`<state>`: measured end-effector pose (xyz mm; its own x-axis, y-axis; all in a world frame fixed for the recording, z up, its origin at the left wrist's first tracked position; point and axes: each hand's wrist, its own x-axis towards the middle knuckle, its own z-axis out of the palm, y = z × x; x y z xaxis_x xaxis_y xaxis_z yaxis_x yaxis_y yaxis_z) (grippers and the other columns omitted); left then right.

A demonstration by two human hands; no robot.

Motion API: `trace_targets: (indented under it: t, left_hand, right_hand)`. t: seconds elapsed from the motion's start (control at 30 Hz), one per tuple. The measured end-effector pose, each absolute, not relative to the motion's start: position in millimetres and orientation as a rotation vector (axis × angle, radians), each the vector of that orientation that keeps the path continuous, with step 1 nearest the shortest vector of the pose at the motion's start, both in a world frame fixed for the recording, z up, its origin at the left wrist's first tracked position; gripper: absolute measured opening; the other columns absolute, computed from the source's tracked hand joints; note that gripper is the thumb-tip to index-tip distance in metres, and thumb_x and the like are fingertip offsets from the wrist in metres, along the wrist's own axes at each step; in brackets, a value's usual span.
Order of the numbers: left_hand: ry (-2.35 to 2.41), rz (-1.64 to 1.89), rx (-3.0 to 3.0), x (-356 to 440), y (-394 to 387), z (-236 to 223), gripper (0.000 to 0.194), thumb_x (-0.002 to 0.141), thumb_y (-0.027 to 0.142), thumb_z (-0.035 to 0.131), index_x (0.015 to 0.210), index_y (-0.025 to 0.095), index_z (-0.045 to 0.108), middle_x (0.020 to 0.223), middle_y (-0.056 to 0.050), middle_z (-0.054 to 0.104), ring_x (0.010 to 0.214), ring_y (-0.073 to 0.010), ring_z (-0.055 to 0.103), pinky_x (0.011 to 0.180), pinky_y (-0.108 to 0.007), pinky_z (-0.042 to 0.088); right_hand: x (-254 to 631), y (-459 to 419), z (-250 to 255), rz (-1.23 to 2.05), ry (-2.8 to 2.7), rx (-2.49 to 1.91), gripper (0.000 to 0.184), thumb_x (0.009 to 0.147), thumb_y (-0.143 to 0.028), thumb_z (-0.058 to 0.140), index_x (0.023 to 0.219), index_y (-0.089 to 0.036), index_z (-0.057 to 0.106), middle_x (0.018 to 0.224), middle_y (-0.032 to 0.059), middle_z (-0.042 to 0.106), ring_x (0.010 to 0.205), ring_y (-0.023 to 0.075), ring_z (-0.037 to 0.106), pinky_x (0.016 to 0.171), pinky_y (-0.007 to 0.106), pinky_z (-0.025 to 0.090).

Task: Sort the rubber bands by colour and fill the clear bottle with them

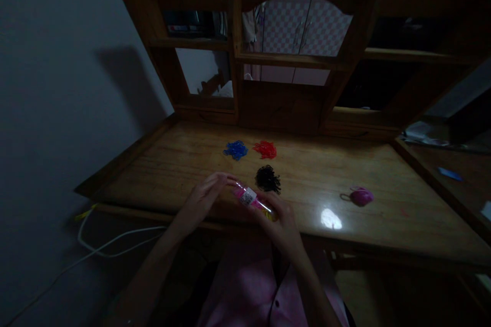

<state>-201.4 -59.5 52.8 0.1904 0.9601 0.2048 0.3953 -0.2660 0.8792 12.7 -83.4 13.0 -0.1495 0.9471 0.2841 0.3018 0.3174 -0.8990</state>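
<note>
Both hands hold a small clear tube point(251, 197) with pink contents and a white label, low over the front edge of a wooden desk point(184, 163). My left hand point(203, 199) pinches its upper left end with the fingertips. My right hand point(282, 222) wraps round its lower right end. Just beyond the tube lies a black pile of small loops point(267, 179). Farther back sit a blue pile point(236, 149) and a red pile point(265, 149), side by side.
A pink round object with a loop point(360, 196) lies on the desk to the right. A wooden hutch with shelves point(291, 61) rises at the back. White cables point(103, 245) hang off the desk's left front. The room is dim.
</note>
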Motion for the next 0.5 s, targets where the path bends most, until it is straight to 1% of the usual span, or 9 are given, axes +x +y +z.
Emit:
trace_targets:
  t: [0.07, 0.2, 0.33, 0.43, 0.5]
  left_hand:
    - [1.243, 1.025, 1.705, -197, -64, 55, 0.049, 0.099, 0.046, 0.030, 0.101, 0.023, 0.073, 0.125, -0.004, 0.063, 0.122, -0.0233, 0.053, 0.114, -0.041, 0.032]
    - [1.171, 0.963, 1.584, -194, -66, 54, 0.056, 0.098, 0.053, 0.025, 0.102, 0.024, 0.073, 0.133, -0.004, 0.060, 0.126, -0.0244, 0.052, 0.112, -0.042, 0.036]
    - [1.204, 0.999, 1.617, -201, -61, 50, 0.061, 0.096, 0.058, 0.024, 0.099, 0.024, 0.075, 0.131, -0.004, 0.062, 0.127, -0.0254, 0.051, 0.112, -0.043, 0.036]
    - [1.272, 1.053, 1.643, -209, -58, 47, 0.063, 0.098, 0.055, 0.019, 0.098, 0.025, 0.074, 0.129, -0.004, 0.063, 0.127, -0.0251, 0.050, 0.114, -0.044, 0.031]
    - [1.283, 1.049, 1.655, -212, -57, 45, 0.062, 0.098, 0.054, 0.020, 0.097, 0.025, 0.074, 0.129, -0.003, 0.063, 0.127, -0.0250, 0.050, 0.115, -0.044, 0.029]
  right_hand:
    - [13, -83, 13, 0.874, -1.658, -1.143, 0.028, 0.086, -0.040, 0.066, 0.109, -0.024, 0.069, 0.096, 0.0038, 0.066, 0.090, 0.0198, 0.063, 0.078, 0.030, 0.048]
    - [13, -83, 13, 0.862, -1.653, -1.134, 0.028, 0.085, -0.040, 0.067, 0.108, -0.024, 0.070, 0.095, 0.0037, 0.067, 0.089, 0.0198, 0.063, 0.078, 0.029, 0.048]
    - [13, -84, 13, 0.865, -1.641, -1.127, 0.028, 0.085, -0.040, 0.067, 0.109, -0.025, 0.070, 0.096, 0.0036, 0.068, 0.090, 0.0202, 0.063, 0.079, 0.030, 0.049]
    - [13, -84, 13, 0.864, -1.640, -1.132, 0.028, 0.085, -0.040, 0.066, 0.109, -0.025, 0.070, 0.096, 0.0035, 0.067, 0.090, 0.0202, 0.063, 0.079, 0.030, 0.049]
    - [13, -84, 13, 0.868, -1.643, -1.133, 0.029, 0.086, -0.040, 0.066, 0.110, -0.025, 0.070, 0.097, 0.0037, 0.067, 0.090, 0.0202, 0.063, 0.079, 0.030, 0.049]
